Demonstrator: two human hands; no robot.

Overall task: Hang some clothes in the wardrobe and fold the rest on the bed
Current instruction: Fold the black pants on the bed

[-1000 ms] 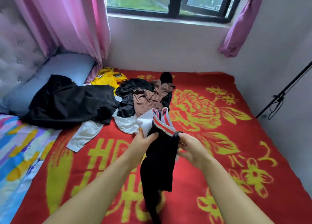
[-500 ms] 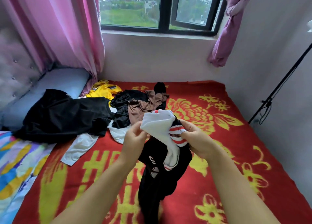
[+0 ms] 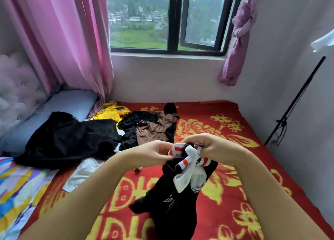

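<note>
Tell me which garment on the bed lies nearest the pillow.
The big black garment: its upper edge drapes onto the blue pillow. The yellow top, brown garment and white one all lie on the red blanket.

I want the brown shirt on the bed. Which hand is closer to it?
Left. The left hand sits just in front of the brown shirt; the right hand is further off to its right.

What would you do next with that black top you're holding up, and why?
Probably lower the black top onto the red blanket and spread it flat. Both the left hand and right hand grip its bunched striped collar, so it hangs crumpled.
</note>
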